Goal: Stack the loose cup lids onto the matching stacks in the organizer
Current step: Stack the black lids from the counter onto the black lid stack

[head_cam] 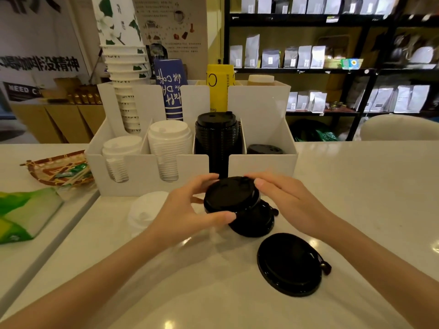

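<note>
A black lid [230, 194] is held just above the counter between my left hand [190, 207] and my right hand [282, 198], fingers on both sides of its rim. Under it lies a second black lid [254, 224]. A third black lid [289, 263] rests flat nearer to me on the right. A loose white lid [145, 210] sits left of my left hand. The white organizer [261, 167] stands behind, holding two white lid stacks [169, 138], a tall black lid stack [217, 131] and a low black lid [264, 148] in the right slot.
Paper cup stacks [123, 74] rise from the organizer's rear slots. A woven basket [57, 167] with packets and a green bag [26, 214] lie at the left. Shelves of pouches [308, 55] fill the background. A beige chair back [399, 127] stands behind the counter at right.
</note>
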A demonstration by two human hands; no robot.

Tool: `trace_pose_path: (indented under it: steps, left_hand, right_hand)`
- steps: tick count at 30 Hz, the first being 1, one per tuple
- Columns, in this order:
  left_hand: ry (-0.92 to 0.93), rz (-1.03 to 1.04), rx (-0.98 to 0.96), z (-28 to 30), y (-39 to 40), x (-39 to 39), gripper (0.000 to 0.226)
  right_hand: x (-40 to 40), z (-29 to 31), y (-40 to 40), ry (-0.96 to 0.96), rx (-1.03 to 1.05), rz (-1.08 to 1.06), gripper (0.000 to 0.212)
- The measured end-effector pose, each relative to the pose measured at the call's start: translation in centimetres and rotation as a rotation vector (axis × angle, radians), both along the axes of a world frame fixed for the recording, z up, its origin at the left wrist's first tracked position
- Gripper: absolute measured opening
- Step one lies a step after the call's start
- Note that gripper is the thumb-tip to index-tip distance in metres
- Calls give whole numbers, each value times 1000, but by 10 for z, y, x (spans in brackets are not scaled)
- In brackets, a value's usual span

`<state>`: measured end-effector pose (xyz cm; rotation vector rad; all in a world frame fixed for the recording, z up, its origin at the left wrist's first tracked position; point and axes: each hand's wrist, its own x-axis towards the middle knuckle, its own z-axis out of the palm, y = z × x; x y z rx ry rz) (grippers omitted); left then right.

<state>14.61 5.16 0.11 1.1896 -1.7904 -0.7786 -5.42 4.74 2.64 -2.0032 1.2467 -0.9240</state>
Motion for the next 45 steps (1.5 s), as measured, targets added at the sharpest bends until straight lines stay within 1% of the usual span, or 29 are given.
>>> trace_pose_path:
  steps: [3,5,11,15,18,21,25,28,31,36,40,45]
  left_hand:
    - [0,3,-21,24,-11,1,90]
    - [-8,-5,-15,41,-19,1,93]
    - [32,5,-82,91,-40,9,83]
    - [106,43,-164,116,-53,13,79]
    - [159,72,-195,121,-66,13,76]
    - [175,80,-213,116,-82,12,74]
    - [149,131,-222,104,-99,11,69]
    - [50,163,-218,98,-108,8,69]
    - [-34,160,-167,92,-115,7,73]
    - [-91,140,-105,89,-117,8,74]
    - [-141,144,-98,90,-116,7,73]
    - [-123,132,-53,91,-115,9,74]
  right_hand:
    - [2,16,-13,-57,-40,2,33]
    - [4,28,-22,-92,-69,-24,33]
    - [21,57,-48,-244,-218,-84,28]
    - [36,74,-63,-390,-251,-112,29]
    - [45,81,-71,-467,-217,-96,34]
    - [48,82,-77,-456,-154,-80,38]
    - [47,73,-90,-460,-62,-47,43]
    - [46,64,-101,-438,44,-52,46]
    - [44,60,-105,-422,119,-64,47]
    - [42,59,-105,-419,149,-61,45]
    - [42,57,-108,-417,98,-66,40]
    - [45,49,-112,-392,39,-39,36]
